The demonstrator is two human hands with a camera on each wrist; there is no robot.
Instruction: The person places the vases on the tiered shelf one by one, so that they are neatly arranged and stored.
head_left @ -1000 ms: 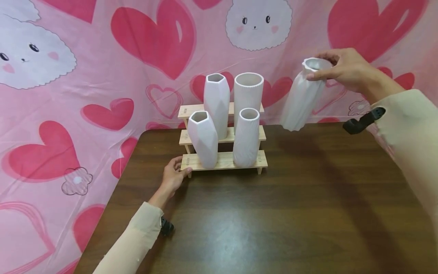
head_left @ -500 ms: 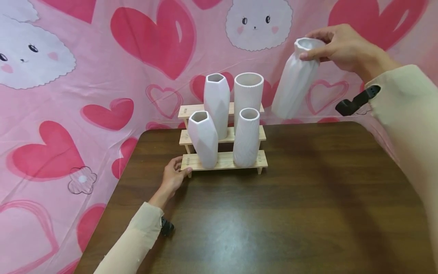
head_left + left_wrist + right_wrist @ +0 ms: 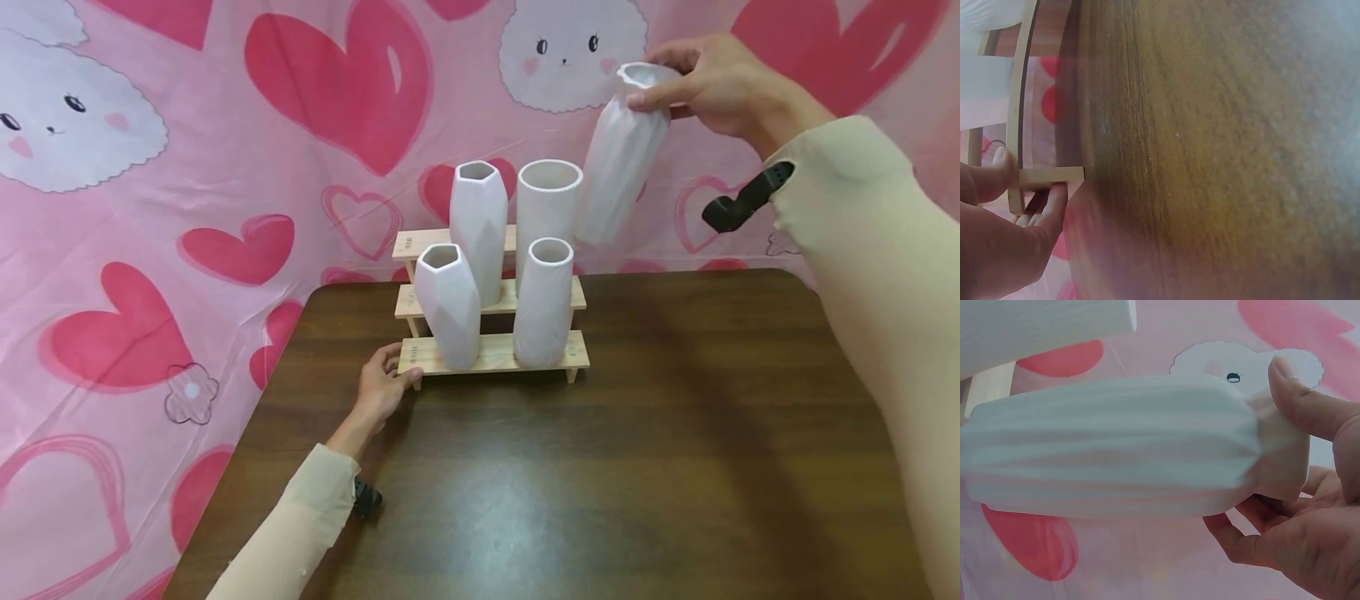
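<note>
My right hand (image 3: 731, 87) grips a white pleated vase (image 3: 622, 162) by its neck, raised and tilted at the upper right of the rack. In the right wrist view thumb and fingers wrap the neck of this ribbed vase (image 3: 1116, 450). My left hand (image 3: 382, 387) holds the left end of the lowest shelf of a three-step wooden rack (image 3: 495, 357), thumb on top and fingers beneath, as the left wrist view shows. Two faceted white vases (image 3: 448, 308) (image 3: 480, 233) stand on the rack's left side. A slim round vase (image 3: 543, 308) and a wider cylindrical vase (image 3: 547, 204) stand on its right.
The rack stands on a dark brown wooden table (image 3: 637, 467). Behind it hangs a pink cloth (image 3: 360, 150) with hearts and white cartoon faces. The top shelf (image 3: 420, 243) shows bare wood at its left end.
My right hand has lifted the pleated vase and carried it left, so its base now overlaps the cylindrical vase's right edge in the head view. My left hand has kept its place on the rack.
</note>
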